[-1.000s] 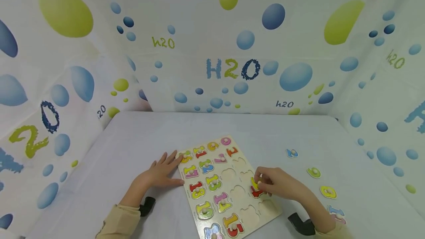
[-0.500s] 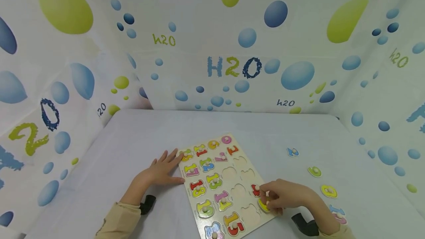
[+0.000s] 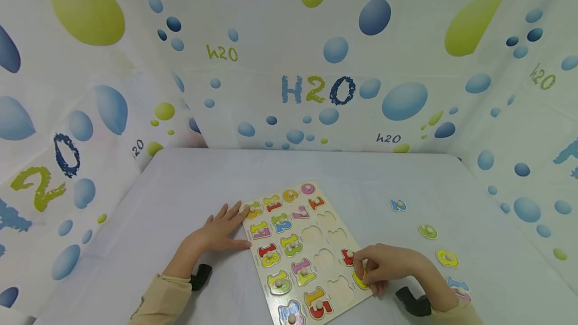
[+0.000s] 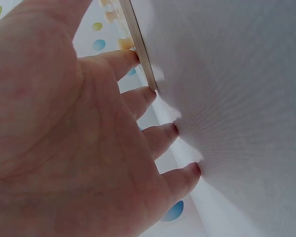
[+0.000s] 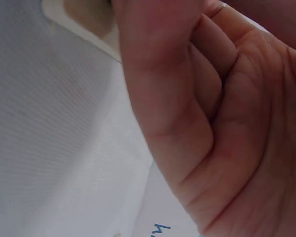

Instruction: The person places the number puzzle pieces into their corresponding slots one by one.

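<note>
A wooden number puzzle board [image 3: 311, 235] lies at an angle on the table, knobbed number pieces filling many of its slots. My left hand [image 3: 221, 232] rests at its left edge, fingers spread; in the left wrist view two fingertips meet the board's side and the others touch the cloth. Over the lower right slots, my right hand [image 3: 384, 267] pinches a yellow number piece [image 3: 359, 280], sitting low at the slot below the red 4 [image 3: 347, 258]. Fingers hide most of that piece and its knob. The right wrist view shows curled fingers beside the board's corner [image 5: 86, 15].
Loose pieces lie on the white cloth to the right: a blue one [image 3: 398, 205], a green one [image 3: 428, 231], a yellow one [image 3: 447, 258], and a blue and pink one [image 3: 458, 285] near the right sleeve. Several slots in the board show bare wood.
My right hand has moved down and to the right with the yellow piece, from over the red 4 to the slot below it. My left hand stays at the board's edge.
</note>
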The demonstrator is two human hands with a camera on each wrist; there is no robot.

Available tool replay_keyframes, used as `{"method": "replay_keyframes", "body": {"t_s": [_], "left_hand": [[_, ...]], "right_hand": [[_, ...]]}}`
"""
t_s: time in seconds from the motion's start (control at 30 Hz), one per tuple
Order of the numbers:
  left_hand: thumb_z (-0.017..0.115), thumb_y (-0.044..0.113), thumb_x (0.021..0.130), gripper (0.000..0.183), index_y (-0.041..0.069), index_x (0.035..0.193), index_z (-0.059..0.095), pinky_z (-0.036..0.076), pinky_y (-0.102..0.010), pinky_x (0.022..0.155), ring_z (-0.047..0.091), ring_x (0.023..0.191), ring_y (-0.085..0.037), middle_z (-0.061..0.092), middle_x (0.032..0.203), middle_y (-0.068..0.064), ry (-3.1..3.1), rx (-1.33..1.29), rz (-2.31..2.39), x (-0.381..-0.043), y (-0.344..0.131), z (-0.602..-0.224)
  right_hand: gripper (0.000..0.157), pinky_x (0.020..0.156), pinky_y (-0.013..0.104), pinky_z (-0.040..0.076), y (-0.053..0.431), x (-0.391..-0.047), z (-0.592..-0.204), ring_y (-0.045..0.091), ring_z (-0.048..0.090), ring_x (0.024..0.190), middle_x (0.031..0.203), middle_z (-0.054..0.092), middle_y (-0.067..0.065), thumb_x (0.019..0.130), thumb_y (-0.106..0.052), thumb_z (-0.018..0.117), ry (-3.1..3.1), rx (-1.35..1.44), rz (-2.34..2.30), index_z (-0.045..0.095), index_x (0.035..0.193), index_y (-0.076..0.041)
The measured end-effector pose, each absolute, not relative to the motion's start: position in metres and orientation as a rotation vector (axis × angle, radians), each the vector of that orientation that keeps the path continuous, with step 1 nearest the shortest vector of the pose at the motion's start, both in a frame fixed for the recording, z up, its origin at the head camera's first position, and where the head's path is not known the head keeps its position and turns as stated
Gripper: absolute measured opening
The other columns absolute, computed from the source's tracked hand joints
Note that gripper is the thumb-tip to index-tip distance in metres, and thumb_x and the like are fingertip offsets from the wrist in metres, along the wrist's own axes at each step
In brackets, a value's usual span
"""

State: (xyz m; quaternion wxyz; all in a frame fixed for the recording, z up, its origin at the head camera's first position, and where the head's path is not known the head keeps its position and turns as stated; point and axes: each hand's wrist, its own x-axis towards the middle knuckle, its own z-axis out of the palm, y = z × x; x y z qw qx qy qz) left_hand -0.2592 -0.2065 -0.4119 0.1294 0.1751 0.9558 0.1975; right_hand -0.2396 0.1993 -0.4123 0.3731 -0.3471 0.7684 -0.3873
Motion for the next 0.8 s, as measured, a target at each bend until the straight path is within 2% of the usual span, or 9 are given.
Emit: {"method": "replay_keyframes", "body": {"t_s": [0.47, 0.6, 0.8], "left_hand": [[0.070, 0.046, 0.079, 0.089, 0.002, 0.145, 0.030, 0.011, -0.069, 0.098, 0.007, 0.133, -0.050, 0.016, 0.150, -0.024, 2.775, 0.504, 0.568, -0.258, -0.205, -0.408], [0.071, 0.046, 0.079, 0.089, 0.002, 0.145, 0.030, 0.011, -0.069, 0.098, 0.007, 0.133, -0.050, 0.017, 0.150, -0.025, 2.776, 0.503, 0.571, -0.258, -0.204, -0.407], [0.070, 0.047, 0.079, 0.090, 0.003, 0.146, 0.029, 0.010, -0.068, 0.098, 0.007, 0.133, -0.050, 0.017, 0.150, -0.024, 2.775, 0.490, 0.567, -0.258, -0.205, -0.410]], "right_hand": [[0.010, 0.046, 0.019, 0.044, 0.199, -0.239, -0.410, 0.004, 0.052, 0.050, 0.058, 0.057, -0.006, 0.087, -0.001, 0.061, 2.033, -0.882, -0.927, 0.057, 0.084, -0.009], [0.009, 0.048, 0.019, 0.042, 0.204, -0.236, -0.412, 0.004, 0.052, 0.052, 0.061, 0.059, -0.005, 0.088, -0.006, 0.062, 2.086, -0.859, -0.921, 0.056, 0.088, -0.013], [0.011, 0.060, 0.024, 0.049, 0.224, -0.232, -0.411, 0.009, 0.060, 0.067, 0.075, 0.065, -0.003, 0.091, -0.007, 0.057, 2.045, -0.930, -1.019, 0.054, 0.101, -0.012]]}}
